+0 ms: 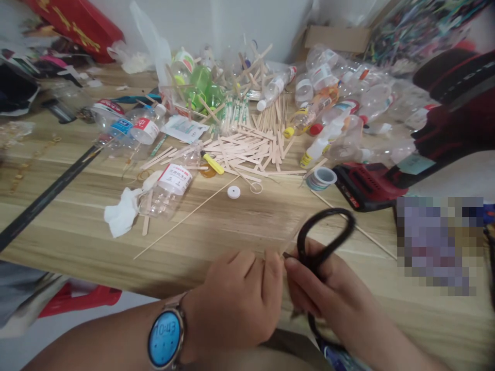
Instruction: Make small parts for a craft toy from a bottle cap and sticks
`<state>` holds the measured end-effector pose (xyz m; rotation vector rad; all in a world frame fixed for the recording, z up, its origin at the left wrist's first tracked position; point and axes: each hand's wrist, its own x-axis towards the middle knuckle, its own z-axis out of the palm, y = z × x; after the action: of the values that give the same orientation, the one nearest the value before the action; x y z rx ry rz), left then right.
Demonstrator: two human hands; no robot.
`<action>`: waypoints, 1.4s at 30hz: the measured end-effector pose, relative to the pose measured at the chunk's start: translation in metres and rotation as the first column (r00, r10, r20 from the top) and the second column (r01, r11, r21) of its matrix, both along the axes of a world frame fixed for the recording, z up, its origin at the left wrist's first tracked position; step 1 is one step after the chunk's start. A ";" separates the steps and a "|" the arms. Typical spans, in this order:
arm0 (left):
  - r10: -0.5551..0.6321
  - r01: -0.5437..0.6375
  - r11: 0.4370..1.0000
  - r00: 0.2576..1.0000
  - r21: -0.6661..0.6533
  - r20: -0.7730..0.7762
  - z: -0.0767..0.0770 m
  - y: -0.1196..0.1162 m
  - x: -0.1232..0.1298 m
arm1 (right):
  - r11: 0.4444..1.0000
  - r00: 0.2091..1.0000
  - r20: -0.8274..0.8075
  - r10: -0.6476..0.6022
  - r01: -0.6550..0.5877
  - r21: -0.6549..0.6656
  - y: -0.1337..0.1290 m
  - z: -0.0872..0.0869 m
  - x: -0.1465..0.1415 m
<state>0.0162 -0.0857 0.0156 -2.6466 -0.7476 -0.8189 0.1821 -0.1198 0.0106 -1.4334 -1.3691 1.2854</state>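
We see a wooden table (216, 226) across the frame, with a red-and-black power drill (429, 139) at the right. Our left hand (243, 296), bottom centre, has its fingers curled closed, around what we cannot tell. Our right hand (328, 283), lower right, grips black-handled scissors (314, 262). A clear bottle (172, 183) lies left of centre, a white disc (233, 192) mid-frame.

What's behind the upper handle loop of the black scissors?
A thin wooden skewer on the tabletop passes behind its right edge, where the black scissors cover a short stretch. What lies behind the right hand gripping them is hidden.
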 end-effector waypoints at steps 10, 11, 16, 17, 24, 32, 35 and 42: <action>-0.001 0.002 0.993 1.000 -0.121 0.007 0.000 0.000 0.000 | 0.856 0.893 0.379 -0.244 0.015 0.516 -0.003 -0.016 -0.001; 0.025 -0.021 0.986 0.999 -0.164 0.023 0.002 -0.003 0.001 | 0.758 0.839 0.468 -0.278 -0.107 0.643 -0.001 -0.017 0.003; 0.096 -0.068 0.957 0.992 -0.281 0.086 0.006 -0.007 0.005 | 0.514 0.722 0.619 -0.310 -0.420 0.748 0.007 -0.018 0.016; 0.090 -0.068 0.965 0.993 -0.253 0.079 0.006 -0.006 0.005 | 0.544 0.757 0.587 -0.287 -0.375 0.750 0.009 -0.018 0.015; -0.024 0.024 0.998 1.000 0.057 -0.008 -0.005 0.019 0.000 | 0.995 0.994 -0.050 -0.097 0.099 0.027 0.013 -0.006 -0.008; -0.073 0.072 0.995 0.997 0.065 0.012 -0.019 0.042 0.005 | 0.954 0.916 -0.372 -0.153 0.040 -0.296 0.024 0.004 -0.009; -0.054 0.057 0.996 0.998 -0.062 0.044 -0.019 0.042 0.007 | 0.944 0.937 0.247 -0.246 0.173 0.280 0.026 -0.010 0.001; -0.064 0.080 0.968 0.995 -0.237 0.075 -0.018 0.042 0.002 | 0.552 0.592 0.697 -0.404 -0.450 0.702 0.038 -0.018 0.019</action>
<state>0.0183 -0.0432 -0.0028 -2.8883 -0.8185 -0.8911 0.2012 -0.0823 -0.0077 -1.2288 -2.1830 -0.3191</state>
